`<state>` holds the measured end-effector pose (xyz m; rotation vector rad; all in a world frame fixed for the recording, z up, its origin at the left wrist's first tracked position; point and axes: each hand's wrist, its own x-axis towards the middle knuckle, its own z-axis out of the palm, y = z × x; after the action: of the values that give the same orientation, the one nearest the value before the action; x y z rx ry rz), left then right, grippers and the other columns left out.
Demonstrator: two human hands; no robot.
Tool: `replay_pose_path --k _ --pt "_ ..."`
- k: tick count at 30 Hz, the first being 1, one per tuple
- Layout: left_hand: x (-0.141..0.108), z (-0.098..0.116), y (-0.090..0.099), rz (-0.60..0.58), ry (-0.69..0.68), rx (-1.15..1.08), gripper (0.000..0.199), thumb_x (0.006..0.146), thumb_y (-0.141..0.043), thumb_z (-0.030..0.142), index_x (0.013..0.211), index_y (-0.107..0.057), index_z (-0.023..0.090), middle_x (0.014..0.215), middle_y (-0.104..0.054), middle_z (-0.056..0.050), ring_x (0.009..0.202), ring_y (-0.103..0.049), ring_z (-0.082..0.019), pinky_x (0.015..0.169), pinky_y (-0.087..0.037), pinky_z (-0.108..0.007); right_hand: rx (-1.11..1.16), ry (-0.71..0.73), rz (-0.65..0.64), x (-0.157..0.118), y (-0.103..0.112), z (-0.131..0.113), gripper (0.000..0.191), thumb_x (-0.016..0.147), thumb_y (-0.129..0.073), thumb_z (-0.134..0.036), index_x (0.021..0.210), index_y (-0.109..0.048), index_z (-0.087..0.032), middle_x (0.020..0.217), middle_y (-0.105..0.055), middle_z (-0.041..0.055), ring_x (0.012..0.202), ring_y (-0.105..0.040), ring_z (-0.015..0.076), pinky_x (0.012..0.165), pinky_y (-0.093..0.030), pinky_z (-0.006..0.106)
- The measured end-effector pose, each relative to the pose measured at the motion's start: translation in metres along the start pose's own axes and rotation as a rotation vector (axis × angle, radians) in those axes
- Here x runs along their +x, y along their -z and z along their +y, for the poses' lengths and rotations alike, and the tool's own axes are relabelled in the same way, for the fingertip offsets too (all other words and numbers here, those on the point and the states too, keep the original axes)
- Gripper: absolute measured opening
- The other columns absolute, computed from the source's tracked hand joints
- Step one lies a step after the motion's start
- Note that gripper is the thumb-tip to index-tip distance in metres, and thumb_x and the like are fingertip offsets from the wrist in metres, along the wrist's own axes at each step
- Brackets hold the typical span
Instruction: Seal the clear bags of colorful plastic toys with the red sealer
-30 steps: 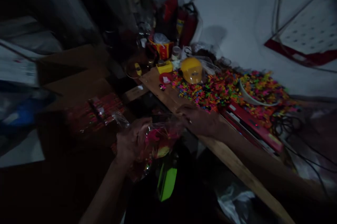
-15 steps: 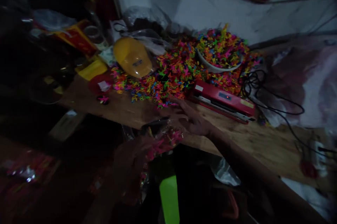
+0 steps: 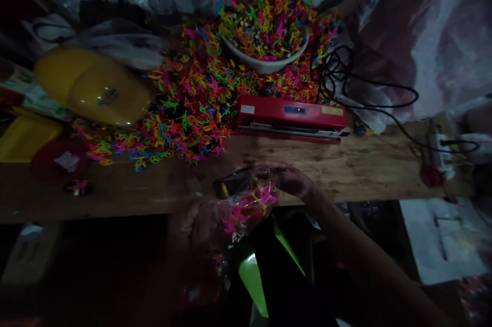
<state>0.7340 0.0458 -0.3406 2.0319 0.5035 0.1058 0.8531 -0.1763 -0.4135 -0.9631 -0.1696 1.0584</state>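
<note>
In the dim head view, a clear plastic bag (image 3: 246,209) with pink and yellow plastic pieces lies between my hands at the table's front edge. My right hand (image 3: 290,179) has its fingers curled round the bag's right side. My left hand (image 3: 198,222), dark and blurred, is at the bag's left side; its fingers are hard to make out. A dark object (image 3: 231,183) rests at the bag's upper left. Behind my hands a red sealing machine (image 3: 292,117) with a small lit display stands on the wooden table (image 3: 369,168).
Colourful small plastic pieces (image 3: 192,111) are heaped behind, around a full white bowl (image 3: 269,64). A yellow cap-like object (image 3: 92,86) sits at the left. A black cable (image 3: 384,107), plastic sheeting (image 3: 400,35) and a power strip (image 3: 442,150) are on the right.
The view has turned right and levelled, so the table things appear further left. My right hand has closed in on the bag, its fingers now curled rather than spread.
</note>
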Motion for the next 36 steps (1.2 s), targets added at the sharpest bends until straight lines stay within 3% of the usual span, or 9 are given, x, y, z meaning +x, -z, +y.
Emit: replay_pose_path --k 5,10,12,15,21,26,29,33,36 --pt "0.0 -0.006 -0.054 -0.088 0.169 -0.124 0.042 0.086 -0.05 0.046 0.054 -0.05 0.019 0.049 -0.05 0.0 0.051 -0.048 -0.012 0.051 -0.039 -0.023 -0.175 0.123 0.215 -0.054 0.031 0.013 0.022 0.082 -0.067 -0.034 0.1 -0.074 -0.023 0.132 -0.057 0.0054 0.127 -0.048 0.0233 0.11 -0.032 0.039" --pt "0.009 -0.008 -0.147 -0.27 0.537 -0.324 0.049 0.081 -0.05 0.064 0.061 -0.045 0.02 0.045 -0.04 0.005 0.041 -0.04 -0.01 0.044 -0.036 -0.021 -0.088 0.179 0.739 -0.089 0.085 0.023 0.022 0.075 -0.073 -0.038 0.087 -0.069 -0.02 0.099 -0.07 0.0046 0.094 -0.064 0.0199 0.09 -0.047 0.035" --pt "0.023 -0.015 -0.186 -0.29 0.481 -0.293 0.049 0.081 -0.048 0.065 0.062 -0.048 0.02 0.048 -0.044 0.004 0.044 -0.044 -0.011 0.046 -0.038 -0.021 -0.008 0.152 0.921 -0.089 0.115 0.026 0.031 0.069 -0.076 -0.043 0.085 -0.064 -0.019 0.084 -0.069 0.0019 0.076 -0.062 0.0175 0.076 -0.05 0.031" --pt "0.053 -0.033 -0.231 -0.332 0.295 -0.194 0.044 0.085 -0.045 0.058 0.074 -0.058 0.017 0.065 -0.059 -0.001 0.065 -0.058 -0.015 0.059 -0.044 -0.022 -0.111 0.163 1.018 -0.083 0.16 0.029 0.035 0.066 -0.074 -0.048 0.078 -0.061 -0.017 0.073 -0.063 0.0001 0.065 -0.056 0.0142 0.067 -0.047 0.027" --pt "0.11 -0.054 -0.266 -0.507 0.277 -0.174 0.049 0.077 -0.062 0.051 0.112 -0.057 0.018 0.091 -0.068 -0.004 0.077 -0.063 -0.016 0.066 -0.046 -0.023 -0.565 0.134 0.922 -0.07 0.222 0.044 0.031 0.083 -0.057 -0.048 0.078 -0.059 -0.017 0.073 -0.06 0.0019 0.068 -0.054 0.0146 0.067 -0.044 0.027" --pt "0.14 -0.049 -0.284 -0.803 0.268 -0.003 0.035 0.067 -0.069 0.049 0.077 -0.073 0.016 0.078 -0.071 -0.006 0.077 -0.063 -0.021 0.068 -0.044 -0.026 -0.764 0.076 0.859 -0.058 0.249 0.042 0.033 0.085 -0.051 -0.047 0.072 -0.053 -0.017 0.064 -0.052 -0.0006 0.062 -0.046 0.0123 0.061 -0.04 0.026" --pt "0.148 -0.045 -0.294 -0.753 0.241 0.01 0.029 0.065 -0.067 0.045 0.065 -0.071 0.016 0.068 -0.068 -0.005 0.069 -0.06 -0.019 0.064 -0.042 -0.026 -0.659 0.02 0.68 -0.059 0.262 0.029 0.036 0.083 -0.055 -0.051 0.082 -0.059 -0.015 0.074 -0.059 0.0025 0.07 -0.054 0.015 0.067 -0.045 0.028" --pt "0.146 -0.046 -0.301 -0.669 0.223 -0.048 0.028 0.07 -0.065 0.043 0.076 -0.069 0.016 0.073 -0.067 -0.003 0.07 -0.059 -0.017 0.065 -0.042 -0.026 -0.548 -0.066 0.458 -0.06 0.277 0.008 0.041 0.08 -0.062 -0.047 0.108 -0.064 -0.017 0.106 -0.067 0.008 0.101 -0.061 0.0219 0.089 -0.048 0.036" --pt "0.142 -0.051 -0.303 -0.625 0.248 -0.112 0.026 0.075 -0.065 0.042 0.081 -0.068 0.017 0.08 -0.068 -0.002 0.074 -0.06 -0.016 0.066 -0.043 -0.024 -0.592 -0.131 0.324 -0.053 0.282 -0.003 0.037 0.075 -0.069 -0.04 0.103 -0.069 -0.016 0.101 -0.069 0.0073 0.093 -0.063 0.0211 0.082 -0.05 0.034"
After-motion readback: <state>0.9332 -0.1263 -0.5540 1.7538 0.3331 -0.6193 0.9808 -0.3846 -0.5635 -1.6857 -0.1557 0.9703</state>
